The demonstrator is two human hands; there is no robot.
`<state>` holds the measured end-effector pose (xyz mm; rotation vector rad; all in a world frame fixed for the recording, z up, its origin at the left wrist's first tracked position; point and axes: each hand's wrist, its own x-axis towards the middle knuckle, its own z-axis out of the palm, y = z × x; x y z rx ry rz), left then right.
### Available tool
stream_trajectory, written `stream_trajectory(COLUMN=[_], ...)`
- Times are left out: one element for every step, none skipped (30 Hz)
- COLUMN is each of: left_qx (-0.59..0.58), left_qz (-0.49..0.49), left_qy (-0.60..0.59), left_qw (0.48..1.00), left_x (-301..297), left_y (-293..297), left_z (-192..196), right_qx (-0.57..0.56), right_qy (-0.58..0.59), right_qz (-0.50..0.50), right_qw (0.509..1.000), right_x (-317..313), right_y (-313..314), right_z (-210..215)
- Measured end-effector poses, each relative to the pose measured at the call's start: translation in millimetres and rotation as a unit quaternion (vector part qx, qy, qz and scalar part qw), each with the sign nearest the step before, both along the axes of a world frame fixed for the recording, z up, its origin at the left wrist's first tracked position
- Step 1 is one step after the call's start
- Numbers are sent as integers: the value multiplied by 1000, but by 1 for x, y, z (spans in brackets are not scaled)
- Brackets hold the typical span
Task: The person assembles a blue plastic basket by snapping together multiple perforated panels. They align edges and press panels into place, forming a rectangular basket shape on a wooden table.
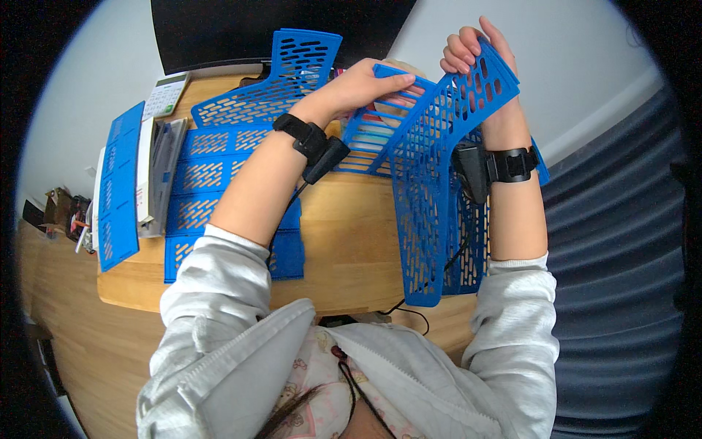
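Blue plastic parts of what looks like a desktop file rack are in both hands. My left hand (355, 88) is closed, thumb on top, on the upper edge of a slatted panel (358, 139). My right hand (462, 51) grips the upper end of a tall, perforated side panel (415, 219), its fingers curled over the edge. This side panel stands tilted over the table's right part and crosses in front of the slatted panel, so I cannot tell whether the two are joined. Further perforated blue plastic shows behind its lower part.
Another bent side panel (285, 88) lies at the back. Flat perforated panels (201, 172) cover the wooden table's (344, 241) left side, beside upright books (157, 168) and a leaning blue strip (121, 190). A calculator (167, 94), black screen (219, 33) and dark curtain (614, 241) surround it.
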<state>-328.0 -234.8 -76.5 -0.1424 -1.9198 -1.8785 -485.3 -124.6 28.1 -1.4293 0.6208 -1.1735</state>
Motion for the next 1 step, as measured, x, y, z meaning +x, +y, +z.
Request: stream_trajectory(left_qx=[1], left_qz=[5], left_qy=[-9], left_qw=[1000], left_x=[2], left_y=[1], left_z=[0], right_qx=[2], right_qy=[9], right_qz=[72], right_qw=[997], right_x=[-10], right_y=[-8], right_z=[1])
